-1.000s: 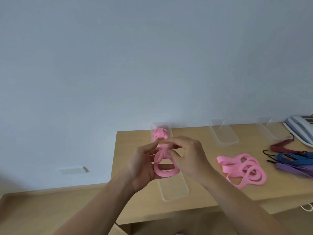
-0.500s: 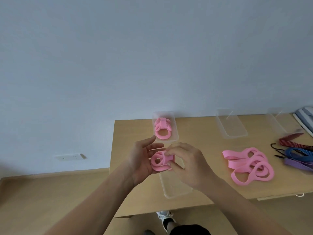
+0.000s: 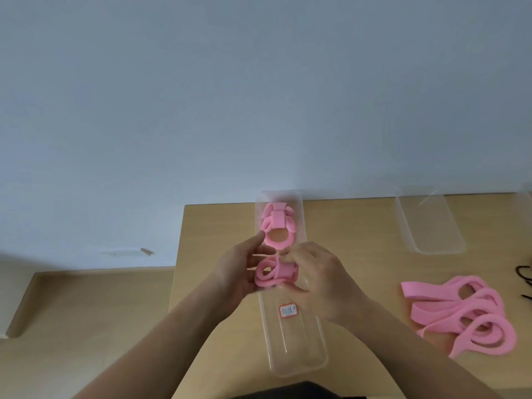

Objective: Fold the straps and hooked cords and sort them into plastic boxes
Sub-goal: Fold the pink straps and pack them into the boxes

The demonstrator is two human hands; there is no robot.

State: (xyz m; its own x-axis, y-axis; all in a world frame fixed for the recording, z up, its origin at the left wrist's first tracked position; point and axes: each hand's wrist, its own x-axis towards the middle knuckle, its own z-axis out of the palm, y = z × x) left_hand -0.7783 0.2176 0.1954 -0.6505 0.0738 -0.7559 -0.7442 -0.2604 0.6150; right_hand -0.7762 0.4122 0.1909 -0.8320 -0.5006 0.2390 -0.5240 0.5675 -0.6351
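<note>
Over box, both hands gripping strap

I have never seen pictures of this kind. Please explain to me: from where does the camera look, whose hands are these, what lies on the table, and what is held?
There is no machine here: a person works with bare hands, and the camera sits on the person's head, looking forward and down. So the two arms entering from below are the person's own. The left hand and right hand together hold a folded pink strap over a long clear plastic box on a wooden table. A second folded strap already lies at the far end of that box. To the right lies a pile of unfolded pink straps, and further back an empty clear box. At the right edge dark cords show only partly.
</note>
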